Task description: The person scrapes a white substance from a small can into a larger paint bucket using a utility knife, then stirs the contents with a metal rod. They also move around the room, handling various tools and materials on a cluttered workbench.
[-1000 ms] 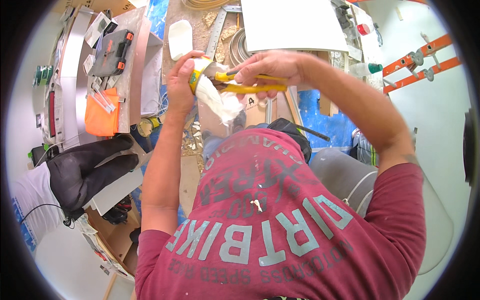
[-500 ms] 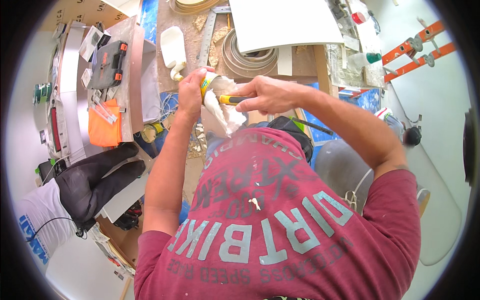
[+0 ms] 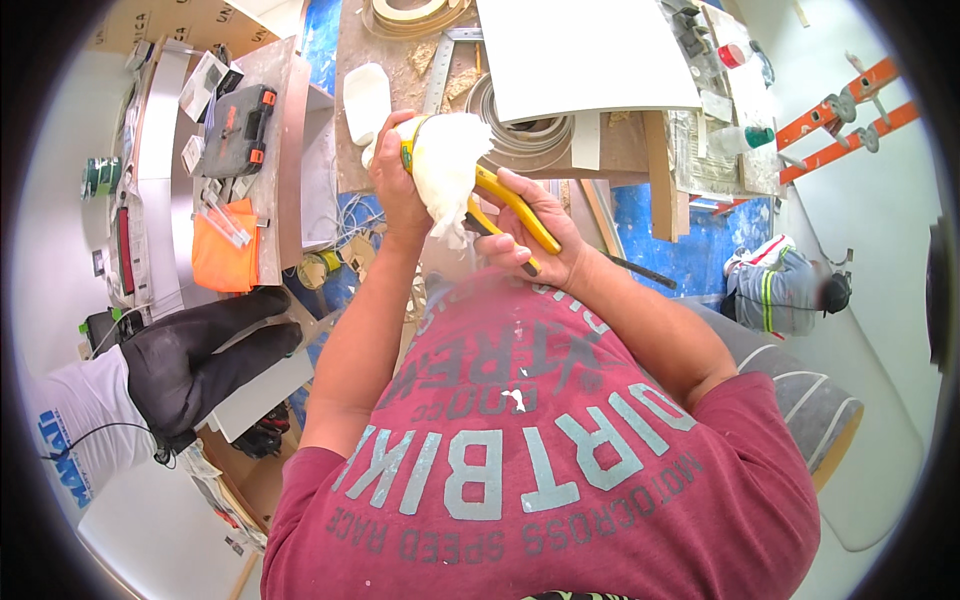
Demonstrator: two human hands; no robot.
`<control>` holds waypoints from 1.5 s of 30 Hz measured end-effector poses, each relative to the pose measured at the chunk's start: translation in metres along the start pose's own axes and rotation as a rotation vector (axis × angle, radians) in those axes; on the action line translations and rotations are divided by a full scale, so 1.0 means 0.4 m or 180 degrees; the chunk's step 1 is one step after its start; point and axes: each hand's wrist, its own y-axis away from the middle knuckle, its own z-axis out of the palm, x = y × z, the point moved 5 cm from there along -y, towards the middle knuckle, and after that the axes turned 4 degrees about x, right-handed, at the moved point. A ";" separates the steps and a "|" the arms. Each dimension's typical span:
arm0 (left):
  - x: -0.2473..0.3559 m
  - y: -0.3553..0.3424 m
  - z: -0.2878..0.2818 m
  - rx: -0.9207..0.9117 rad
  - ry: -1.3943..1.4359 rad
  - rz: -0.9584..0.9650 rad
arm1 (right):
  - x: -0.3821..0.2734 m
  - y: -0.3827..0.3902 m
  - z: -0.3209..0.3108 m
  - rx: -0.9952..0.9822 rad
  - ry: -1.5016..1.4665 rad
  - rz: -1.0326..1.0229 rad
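My left hand [image 3: 395, 195] is wrapped around a yellow-and-green can [image 3: 407, 152], most of it hidden by my fingers and the white stuff. Out of the can bulges a ragged white mass [image 3: 450, 160]; whether it is hardened paste or soft sheeting, I cannot tell. My right hand [image 3: 560, 235] grips pliers [image 3: 525, 215] with yellow-and-black handles, spread apart between thumb and fingers. The jaws of the pliers lie at the lower right side of the white mass, partly hidden by it. Both hands are in front of my chest, before the workbench.
On the workbench [image 3: 360, 150] lie a white bottle [image 3: 367, 95], a metal square [image 3: 440, 75], coiled edging strip [image 3: 525, 140] and a white board [image 3: 590, 50]. A black tool case [image 3: 238, 130] and orange cloth [image 3: 225, 250] are left. Co-workers are at left [image 3: 190, 370] and right [image 3: 785, 285].
The white mass has been raised and turned toward me, covering the can's mouth. My right hand has rolled over and dropped lower, and the pliers' two handles now show spread apart.
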 end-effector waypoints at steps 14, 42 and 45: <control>0.069 -0.053 -0.040 -0.0431 -0.0582 -0.1253 | -0.126 0.020 0.161 0.0489 0.7449 -0.1166; 0.008 -0.041 -0.078 -0.0665 -0.0165 -0.2344 | -0.156 -0.018 0.174 -0.0508 0.9987 -0.2789; 0.017 -0.044 -0.075 -0.0315 -0.0166 -0.2104 | -0.139 -0.044 0.192 0.0546 0.9808 -0.2267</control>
